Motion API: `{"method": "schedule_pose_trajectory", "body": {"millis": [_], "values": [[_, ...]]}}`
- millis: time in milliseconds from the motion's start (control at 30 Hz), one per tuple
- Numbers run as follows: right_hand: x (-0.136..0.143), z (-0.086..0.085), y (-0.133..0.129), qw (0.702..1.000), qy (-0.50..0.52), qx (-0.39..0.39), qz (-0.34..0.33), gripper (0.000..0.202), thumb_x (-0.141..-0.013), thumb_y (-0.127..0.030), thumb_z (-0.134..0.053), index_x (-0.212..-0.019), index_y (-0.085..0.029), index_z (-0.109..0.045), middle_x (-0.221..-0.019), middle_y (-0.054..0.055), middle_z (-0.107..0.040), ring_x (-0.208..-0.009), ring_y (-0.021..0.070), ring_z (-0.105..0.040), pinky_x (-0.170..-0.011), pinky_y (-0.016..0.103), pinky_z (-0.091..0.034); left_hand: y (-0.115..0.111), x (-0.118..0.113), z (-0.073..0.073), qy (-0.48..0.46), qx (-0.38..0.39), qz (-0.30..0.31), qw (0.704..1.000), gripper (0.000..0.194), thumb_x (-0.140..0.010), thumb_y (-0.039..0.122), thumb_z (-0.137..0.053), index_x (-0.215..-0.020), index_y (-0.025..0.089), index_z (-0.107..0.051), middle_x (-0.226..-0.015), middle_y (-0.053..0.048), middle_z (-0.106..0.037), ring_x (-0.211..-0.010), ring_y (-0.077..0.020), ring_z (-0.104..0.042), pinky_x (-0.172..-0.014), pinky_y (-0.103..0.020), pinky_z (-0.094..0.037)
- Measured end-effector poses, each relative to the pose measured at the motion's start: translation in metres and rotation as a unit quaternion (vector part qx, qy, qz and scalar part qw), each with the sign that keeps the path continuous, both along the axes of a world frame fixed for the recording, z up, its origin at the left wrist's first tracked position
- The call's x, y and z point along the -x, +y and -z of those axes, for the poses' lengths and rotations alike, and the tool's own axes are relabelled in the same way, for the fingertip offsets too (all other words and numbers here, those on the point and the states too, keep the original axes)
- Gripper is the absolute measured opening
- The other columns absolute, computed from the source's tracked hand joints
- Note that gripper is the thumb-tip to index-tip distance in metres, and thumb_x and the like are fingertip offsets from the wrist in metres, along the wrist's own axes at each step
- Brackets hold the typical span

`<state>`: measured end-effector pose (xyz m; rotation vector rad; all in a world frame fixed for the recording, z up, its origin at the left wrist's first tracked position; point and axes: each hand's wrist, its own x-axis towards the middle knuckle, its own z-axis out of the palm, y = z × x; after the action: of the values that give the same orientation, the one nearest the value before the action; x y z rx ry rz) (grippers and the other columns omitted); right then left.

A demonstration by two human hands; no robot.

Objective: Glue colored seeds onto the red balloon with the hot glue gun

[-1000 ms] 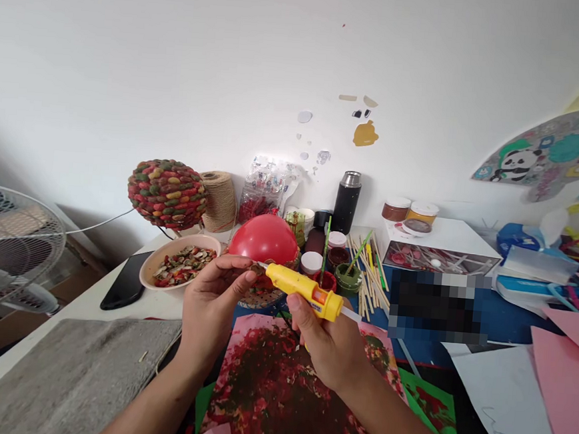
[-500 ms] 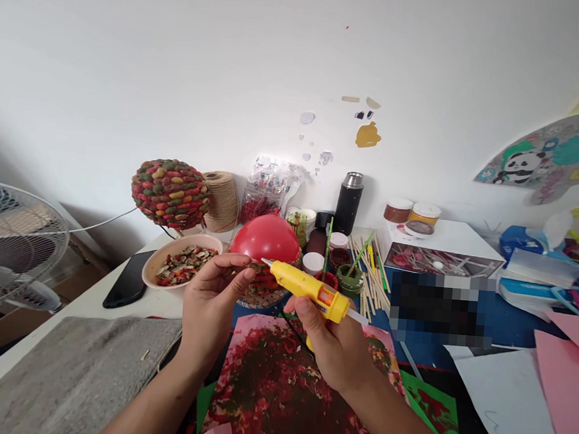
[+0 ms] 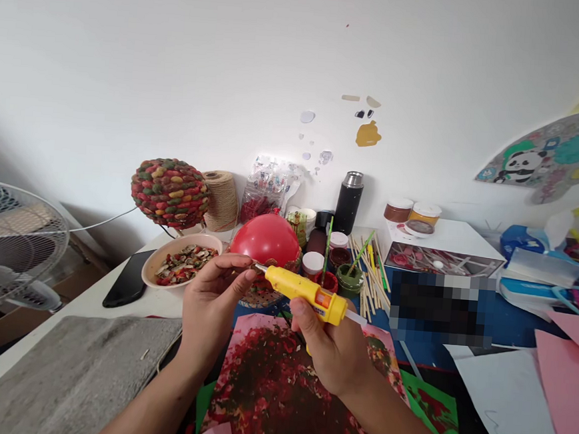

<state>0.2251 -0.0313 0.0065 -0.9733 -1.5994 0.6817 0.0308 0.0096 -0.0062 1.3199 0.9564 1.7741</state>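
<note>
The right hand [image 3: 336,348] grips the yellow glue gun [image 3: 304,290], its fingers [image 3: 306,315] clamped around the body. The nozzle points toward the left hand [image 3: 215,298] and meets the small piece [image 3: 256,266] at its fingertips — thumb and index finger pinched on that piece. The red balloon [image 3: 266,238] sits just beyond the fingers — the bowl [image 3: 182,262] stands to their left on the counter [image 3: 93,295].

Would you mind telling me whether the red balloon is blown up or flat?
Blown up: the red balloon has a smooth, rounded, shiny surface that bulges up beyond the glue gun, with no folds showing.
</note>
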Motion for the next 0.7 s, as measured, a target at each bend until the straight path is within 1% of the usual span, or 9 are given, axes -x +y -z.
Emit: {"method": "schedule_pose_trajectory", "body": {"millis": [100, 267, 400, 533, 700], "values": [[0.0008, -0.0005, 0.0002, 1.000, -0.007, -0.011, 0.007, 0.050, -0.111, -0.051, -0.055, -0.068, -0.026, -0.058, -0.055, -0.004, -0.054, -0.047, 0.0159, -0.054, -0.048, 0.028, -0.042, -0.0004, -0.0006, -0.0006, 0.003, -0.002, 0.001, 1.000, 0.019, -0.084, 0.032, -0.097, -0.099, 0.025, -0.086, -0.094, -0.002, -0.083, -0.084, -0.0130, -0.076, -0.073, -0.016, -0.060], [0.0024, -0.0005, 0.0002, 0.999, -0.013, -0.034, 0.016, 0.047, -0.111, -0.044, -0.055, -0.068, -0.025, -0.057, -0.055, -0.005, -0.054, -0.046, 0.0150, -0.056, -0.051, 0.027, -0.043, -0.0003, -0.0010, -0.0016, 0.009, -0.007, -0.002, 1.000, 0.019, -0.085, 0.032, -0.096, -0.099, 0.025, -0.086, -0.095, -0.001, -0.083, -0.085, -0.0132, -0.078, -0.075, -0.016, -0.062], [0.0023, -0.0014, -0.0005, 0.999, -0.019, -0.042, 0.022, 0.045, -0.111, -0.043, -0.056, -0.069, -0.025, -0.057, -0.055, -0.006, -0.053, -0.046, 0.0146, -0.055, -0.051, 0.027, -0.043, -0.0005, -0.0005, -0.0013, 0.011, -0.009, -0.001, 1.000, 0.018, -0.085, 0.031, -0.096, -0.100, 0.026, -0.086, -0.095, -0.001, -0.083, -0.085, -0.0128, -0.078, -0.076, -0.016, -0.062], [0.0025, -0.0018, -0.0001, 0.998, -0.020, -0.050, 0.024, 0.042, -0.111, -0.042, -0.055, -0.072, -0.025, -0.060, -0.057, -0.005, -0.056, -0.049, 0.0150, -0.058, -0.052, 0.026, -0.044, -0.0012, -0.0003, -0.0016, 0.011, -0.009, 0.000, 1.000, 0.018, -0.085, 0.031, -0.096, -0.099, 0.026, -0.086, -0.096, -0.001, -0.083, -0.086, -0.0134, -0.079, -0.077, -0.016, -0.062], [0.0030, -0.0016, 0.0004, 0.998, -0.026, -0.042, 0.026, 0.046, -0.112, -0.044, -0.055, -0.070, -0.025, -0.058, -0.055, -0.005, -0.055, -0.046, 0.0147, -0.056, -0.049, 0.026, -0.042, -0.0016, -0.0006, -0.0020, 0.013, -0.008, -0.005, 1.000, 0.018, -0.085, 0.031, -0.096, -0.099, 0.025, -0.086, -0.095, -0.002, -0.083, -0.086, -0.0139, -0.078, -0.077, -0.017, -0.063]]}}
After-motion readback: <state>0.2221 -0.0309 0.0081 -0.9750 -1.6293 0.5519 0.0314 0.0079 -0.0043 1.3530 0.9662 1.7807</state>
